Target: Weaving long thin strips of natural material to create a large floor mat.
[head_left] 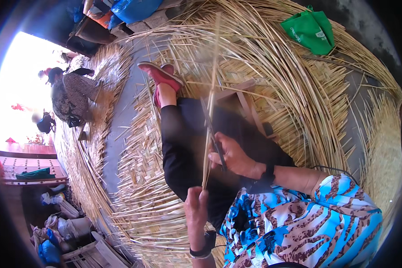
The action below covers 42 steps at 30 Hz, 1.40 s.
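Observation:
My left hand (195,207) is closed around the lower end of a bundle of long, thin straw-coloured stalks (213,80). The stalks rise over my dark trousers and blur toward their far tips. My right hand (232,154) grips a narrow, dark knife-like tool (207,117), its long blade lying along the stalks. Just below the right hand, the tool's other end pokes out. Both hands are above my lap, the left one nearer my body.
Woven straw matting (143,178) lies under my legs, with loose stalks (290,76) heaped at the right. A green bag (309,31) rests at the far right. Another person (73,96) bends over straw at the left. A wooden frame (245,105) stands beside my legs.

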{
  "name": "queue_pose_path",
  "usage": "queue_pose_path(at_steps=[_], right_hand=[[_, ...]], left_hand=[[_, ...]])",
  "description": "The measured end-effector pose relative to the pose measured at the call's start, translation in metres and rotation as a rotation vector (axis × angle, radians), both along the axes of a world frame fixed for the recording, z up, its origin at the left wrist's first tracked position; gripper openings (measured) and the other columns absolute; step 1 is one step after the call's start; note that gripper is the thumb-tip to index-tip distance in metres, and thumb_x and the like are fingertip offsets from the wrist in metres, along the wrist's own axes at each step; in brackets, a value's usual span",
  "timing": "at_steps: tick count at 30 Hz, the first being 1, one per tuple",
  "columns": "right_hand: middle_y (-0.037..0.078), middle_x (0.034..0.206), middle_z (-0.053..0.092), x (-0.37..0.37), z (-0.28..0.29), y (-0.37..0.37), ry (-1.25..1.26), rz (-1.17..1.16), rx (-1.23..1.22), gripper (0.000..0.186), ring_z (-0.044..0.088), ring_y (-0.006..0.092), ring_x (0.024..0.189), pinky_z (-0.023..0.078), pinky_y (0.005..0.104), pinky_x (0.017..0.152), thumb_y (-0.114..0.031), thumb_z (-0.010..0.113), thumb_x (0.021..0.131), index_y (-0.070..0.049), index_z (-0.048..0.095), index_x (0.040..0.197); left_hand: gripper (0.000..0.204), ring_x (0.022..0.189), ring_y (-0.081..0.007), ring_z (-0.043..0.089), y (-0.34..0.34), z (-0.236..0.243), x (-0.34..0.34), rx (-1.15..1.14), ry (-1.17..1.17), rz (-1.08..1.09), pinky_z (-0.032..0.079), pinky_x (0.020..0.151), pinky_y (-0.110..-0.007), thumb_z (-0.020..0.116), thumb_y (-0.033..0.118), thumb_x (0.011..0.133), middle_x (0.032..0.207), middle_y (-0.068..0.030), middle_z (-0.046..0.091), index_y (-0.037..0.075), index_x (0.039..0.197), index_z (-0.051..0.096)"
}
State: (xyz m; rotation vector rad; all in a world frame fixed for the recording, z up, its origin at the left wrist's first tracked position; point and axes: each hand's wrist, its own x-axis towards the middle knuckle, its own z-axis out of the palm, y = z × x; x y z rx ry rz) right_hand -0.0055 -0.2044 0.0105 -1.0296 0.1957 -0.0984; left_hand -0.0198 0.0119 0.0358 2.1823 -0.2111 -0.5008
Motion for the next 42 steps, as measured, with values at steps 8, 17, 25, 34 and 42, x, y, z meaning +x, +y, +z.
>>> queue_pose_path(at_steps=[8,17,25,34,42], right_hand=[[0.001,0.082,0.054,-0.001,0.012,0.012,-0.036,0.053,-0.086,0.018,0.057,0.008,0.069,0.05,0.0237,0.062,-0.005,0.061,0.087,-0.006,0.048,0.1],[0.003,0.074,0.056,0.0,0.015,-0.005,0.045,0.104,0.09,0.022,0.056,0.0096,0.06,0.047,0.0247,0.056,-0.023,0.059,0.094,-0.003,0.051,0.096],[0.001,0.066,0.053,-0.041,0.04,-0.014,0.168,0.442,0.127,0.057,0.052,0.0073,0.053,0.043,0.0209,0.05,-0.058,0.038,0.098,-0.004,0.053,0.089],[0.002,0.067,0.053,-0.043,0.033,0.008,0.354,0.537,0.361,0.061,0.047,0.0105,0.047,0.037,0.0224,0.043,-0.067,0.042,0.092,-0.007,0.056,0.09],[0.001,0.064,0.05,-0.033,0.037,-0.002,0.277,0.519,0.426,0.062,0.046,0.0068,0.046,0.039,0.0189,0.043,-0.066,0.044,0.091,-0.005,0.052,0.084]], left_hand=[[0.012,0.067,-0.0287,0.056,-0.056,0.011,0.032,-0.105,-0.284,-0.018,0.045,0.062,-0.036,0.061,0.01,0.089,0.074,-0.0127,0.054,0.001,0.085,0.054],[0.017,0.059,-0.0281,0.051,-0.045,-0.004,0.032,-0.051,-0.386,0.112,0.04,0.057,-0.038,0.057,0.005,0.091,0.066,-0.013,0.048,0.001,0.077,0.048],[0.02,0.056,-0.0274,0.043,-0.023,0.002,0.038,0.097,-0.475,0.18,0.038,0.056,-0.039,0.059,0.01,0.092,0.065,-0.013,0.044,0.002,0.077,0.048],[0.021,0.056,-0.0247,0.041,-0.028,0.006,0.038,0.045,-0.444,0.247,0.038,0.056,-0.038,0.059,0.012,0.093,0.064,-0.0122,0.044,0.001,0.078,0.048],[0.022,0.055,-0.0291,0.042,-0.024,0.008,0.033,0.098,-0.479,0.259,0.036,0.055,-0.04,0.058,0.011,0.093,0.064,-0.0136,0.043,0.001,0.077,0.046]])
